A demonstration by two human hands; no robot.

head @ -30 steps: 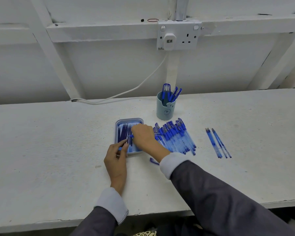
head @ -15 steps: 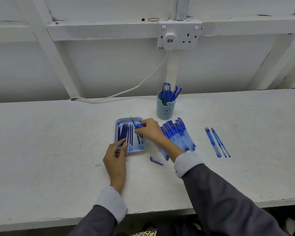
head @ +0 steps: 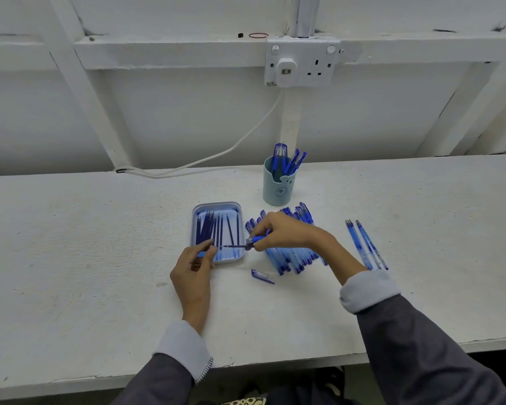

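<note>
Now: table (head: pixel 100 258), blue tray (head: pixel 217 204) as landmark. Across the tray's near edge lies one refill (head: pixel 234 246), long axis left-right. Right hand (head: pixel 287 233), just right of the tray, pinches the pen barrel (head: pixel 259 239) at the refill's right end. Left hand (head: pixel 195 267), at the near-left corner, pinches its left tip.

My right hand (head: pixel 284 232) has drawn back past the tray's (head: pixel 216 204) right edge, carrying a refill (head: pixel 234 246); my left hand (head: pixel 195 267) now pinches its end.

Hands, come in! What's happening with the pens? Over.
Right hand pinches a refill over the tray. Left hand pinches tray corner. Loose cap nearby, nothing blocking.
</note>
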